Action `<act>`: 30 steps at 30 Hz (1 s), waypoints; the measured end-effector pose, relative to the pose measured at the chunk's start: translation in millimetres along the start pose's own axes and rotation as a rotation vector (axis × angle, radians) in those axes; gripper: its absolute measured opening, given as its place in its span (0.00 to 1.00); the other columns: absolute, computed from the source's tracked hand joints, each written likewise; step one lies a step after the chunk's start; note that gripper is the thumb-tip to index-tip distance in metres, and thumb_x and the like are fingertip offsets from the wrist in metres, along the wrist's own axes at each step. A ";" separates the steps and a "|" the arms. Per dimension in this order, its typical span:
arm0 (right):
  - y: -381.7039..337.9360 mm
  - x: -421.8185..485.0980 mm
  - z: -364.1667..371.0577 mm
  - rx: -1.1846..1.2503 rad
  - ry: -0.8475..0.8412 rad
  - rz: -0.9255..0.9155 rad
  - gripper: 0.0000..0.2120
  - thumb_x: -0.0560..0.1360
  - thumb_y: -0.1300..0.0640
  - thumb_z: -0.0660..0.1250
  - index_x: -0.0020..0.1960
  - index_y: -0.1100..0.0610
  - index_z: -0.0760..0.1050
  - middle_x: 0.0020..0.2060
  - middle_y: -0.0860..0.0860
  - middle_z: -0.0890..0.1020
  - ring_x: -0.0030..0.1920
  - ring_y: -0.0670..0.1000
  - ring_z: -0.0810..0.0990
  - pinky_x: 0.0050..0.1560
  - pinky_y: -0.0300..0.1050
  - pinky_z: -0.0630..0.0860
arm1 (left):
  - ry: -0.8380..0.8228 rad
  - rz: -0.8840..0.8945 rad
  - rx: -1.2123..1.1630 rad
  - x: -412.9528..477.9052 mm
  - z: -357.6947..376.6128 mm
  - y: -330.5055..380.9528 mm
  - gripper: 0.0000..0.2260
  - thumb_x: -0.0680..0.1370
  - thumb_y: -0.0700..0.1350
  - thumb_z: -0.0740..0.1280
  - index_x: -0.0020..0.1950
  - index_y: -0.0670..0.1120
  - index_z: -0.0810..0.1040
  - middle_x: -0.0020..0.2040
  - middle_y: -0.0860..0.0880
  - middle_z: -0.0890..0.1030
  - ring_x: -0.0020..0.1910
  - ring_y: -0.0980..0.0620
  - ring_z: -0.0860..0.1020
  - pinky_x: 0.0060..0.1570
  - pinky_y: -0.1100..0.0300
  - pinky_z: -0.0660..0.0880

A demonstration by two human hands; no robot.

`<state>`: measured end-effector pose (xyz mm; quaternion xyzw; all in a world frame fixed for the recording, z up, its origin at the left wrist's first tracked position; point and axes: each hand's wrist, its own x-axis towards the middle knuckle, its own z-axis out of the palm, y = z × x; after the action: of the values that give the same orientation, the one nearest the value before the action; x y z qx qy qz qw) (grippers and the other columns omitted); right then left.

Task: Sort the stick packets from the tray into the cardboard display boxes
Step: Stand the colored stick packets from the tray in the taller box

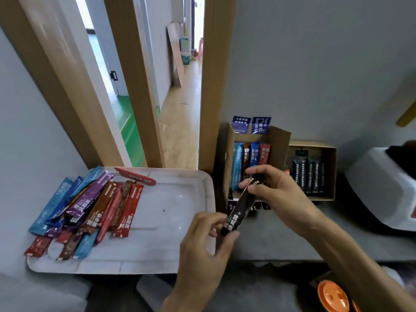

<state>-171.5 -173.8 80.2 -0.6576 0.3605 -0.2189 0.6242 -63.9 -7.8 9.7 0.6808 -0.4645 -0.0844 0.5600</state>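
Both hands hold 1 dark stick packet (239, 212) above the desk (281, 239), between the tray (180, 221) and the 2 cardboard display boxes. The left hand (202, 242) comes up from the bottom edge, wrist bent slightly, its fingers (216, 218) and thumb pinching the packet's lower end. The right hand (276, 188) reaches in along a forearm from the lower right, its fingers curled over the packet's upper end, just in front of the taller box (278, 145). The packet slants from lower left to upper right.

The taller box holds blue, brown and red packets standing on end. The lower box (329, 167) beside it holds dark ones. A pile of mixed packets (90, 206) covers the tray's left side.
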 end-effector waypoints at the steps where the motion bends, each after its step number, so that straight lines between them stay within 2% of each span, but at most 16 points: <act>1: -3.8 -2.6 -7.4 0.011 -0.029 -0.008 0.17 0.78 0.66 0.67 0.63 0.51 0.75 0.51 0.52 0.87 0.54 0.48 0.85 0.53 0.44 0.79 | -0.025 -0.192 -0.174 2.1 5.2 8.0 0.11 0.74 0.48 0.73 0.54 0.55 0.76 0.48 0.58 0.81 0.48 0.59 0.81 0.47 0.68 0.78; 3: -6.5 -8.3 -20.0 0.017 -0.059 -0.024 0.21 0.78 0.68 0.66 0.67 0.50 0.72 0.52 0.51 0.87 0.55 0.47 0.85 0.51 0.42 0.80 | -0.102 -0.487 -0.443 6.1 14.6 15.5 0.13 0.75 0.41 0.72 0.57 0.53 0.78 0.47 0.55 0.83 0.46 0.54 0.83 0.43 0.61 0.80; 5: -3.0 -11.1 -28.3 0.029 -0.042 -0.035 0.23 0.78 0.68 0.66 0.69 0.51 0.70 0.53 0.51 0.86 0.56 0.47 0.84 0.53 0.43 0.80 | -0.154 -0.570 -0.528 8.5 21.7 18.7 0.10 0.76 0.38 0.71 0.57 0.47 0.79 0.46 0.50 0.85 0.44 0.49 0.84 0.42 0.59 0.80; 7: 6.0 -10.8 -33.8 0.117 -0.028 -0.023 0.24 0.78 0.69 0.66 0.70 0.52 0.69 0.54 0.54 0.86 0.57 0.50 0.84 0.59 0.49 0.79 | -0.137 -0.569 -0.536 7.7 28.6 21.4 0.07 0.77 0.38 0.70 0.54 0.45 0.81 0.44 0.47 0.85 0.42 0.49 0.84 0.41 0.60 0.80; 9: 15.7 -10.3 -36.3 0.209 -0.039 -0.002 0.24 0.78 0.69 0.66 0.70 0.54 0.70 0.55 0.57 0.85 0.57 0.54 0.84 0.60 0.53 0.77 | -0.096 -0.556 -0.509 5.4 35.3 22.0 0.06 0.77 0.37 0.70 0.53 0.45 0.81 0.44 0.47 0.85 0.42 0.48 0.85 0.41 0.60 0.80; 11: 26.3 -8.8 -37.3 0.236 -0.044 0.016 0.19 0.78 0.67 0.68 0.68 0.59 0.72 0.51 0.58 0.86 0.54 0.55 0.85 0.55 0.51 0.80 | -0.054 -0.543 -0.482 5.3 41.3 21.9 0.06 0.77 0.37 0.70 0.52 0.45 0.81 0.44 0.48 0.85 0.42 0.48 0.85 0.41 0.60 0.80; 13: 32.1 -6.8 -37.6 0.148 -0.002 0.041 0.14 0.78 0.62 0.70 0.62 0.61 0.76 0.45 0.57 0.86 0.48 0.53 0.85 0.50 0.46 0.82 | -0.013 -0.533 -0.446 7.7 47.0 19.9 0.05 0.78 0.37 0.70 0.52 0.46 0.81 0.43 0.49 0.85 0.43 0.49 0.85 0.42 0.59 0.81; 16: 28.7 1.2 -38.1 -0.045 0.044 -0.014 0.06 0.79 0.57 0.70 0.53 0.59 0.81 0.40 0.53 0.85 0.42 0.50 0.84 0.40 0.42 0.80 | -0.004 -0.529 -0.383 15.0 57.3 16.3 0.06 0.78 0.37 0.70 0.50 0.47 0.80 0.43 0.52 0.85 0.43 0.51 0.84 0.44 0.57 0.82; 18: 18.1 9.3 -39.9 -0.089 0.077 -0.076 0.05 0.79 0.55 0.70 0.52 0.56 0.81 0.40 0.52 0.85 0.38 0.48 0.82 0.34 0.38 0.76 | -0.029 -0.534 -0.342 20.0 62.1 17.6 0.06 0.78 0.38 0.70 0.50 0.49 0.79 0.43 0.53 0.84 0.43 0.54 0.84 0.44 0.58 0.81; 20: 8.6 14.8 -44.1 -0.105 0.103 -0.133 0.07 0.79 0.54 0.70 0.55 0.55 0.80 0.39 0.51 0.85 0.35 0.47 0.81 0.31 0.37 0.74 | -0.040 -0.499 -0.277 26.6 58.3 17.8 0.08 0.78 0.39 0.70 0.49 0.52 0.80 0.45 0.53 0.84 0.44 0.56 0.84 0.44 0.61 0.80; 23: 16.0 11.6 -49.9 -0.066 0.151 -0.126 0.05 0.80 0.57 0.68 0.52 0.58 0.80 0.36 0.52 0.84 0.32 0.46 0.81 0.31 0.40 0.75 | 0.047 -0.350 -0.125 51.8 33.8 17.0 0.10 0.78 0.39 0.69 0.52 0.54 0.82 0.49 0.57 0.84 0.49 0.58 0.82 0.51 0.62 0.78; 25: 36.7 6.1 -46.7 -0.108 0.105 -0.061 0.03 0.80 0.59 0.68 0.50 0.58 0.80 0.38 0.53 0.85 0.37 0.47 0.84 0.37 0.44 0.80 | 0.078 -0.239 -0.010 78.0 17.5 22.4 0.10 0.78 0.41 0.69 0.56 0.53 0.82 0.51 0.58 0.83 0.52 0.59 0.81 0.53 0.66 0.76; 27: 55.5 2.9 -37.6 -0.209 0.032 -0.032 0.02 0.79 0.58 0.70 0.51 0.54 0.80 0.42 0.50 0.86 0.44 0.46 0.85 0.47 0.47 0.82 | 0.052 -0.176 0.046 99.7 12.6 32.1 0.10 0.78 0.42 0.70 0.58 0.54 0.80 0.49 0.61 0.81 0.50 0.63 0.79 0.50 0.73 0.73; 30: 62.0 3.6 -22.5 -0.468 0.051 -0.188 0.09 0.78 0.51 0.70 0.58 0.47 0.78 0.50 0.41 0.82 0.52 0.39 0.80 0.52 0.38 0.80 | -0.052 -0.091 0.126 114.5 19.8 39.1 0.09 0.78 0.41 0.70 0.56 0.53 0.78 0.47 0.62 0.81 0.48 0.67 0.77 0.43 0.77 0.71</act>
<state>-198.2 -189.0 21.7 -0.8090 0.3542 -0.2033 0.4227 -34.0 -102.4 81.9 0.7328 -0.4519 -0.0980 0.4992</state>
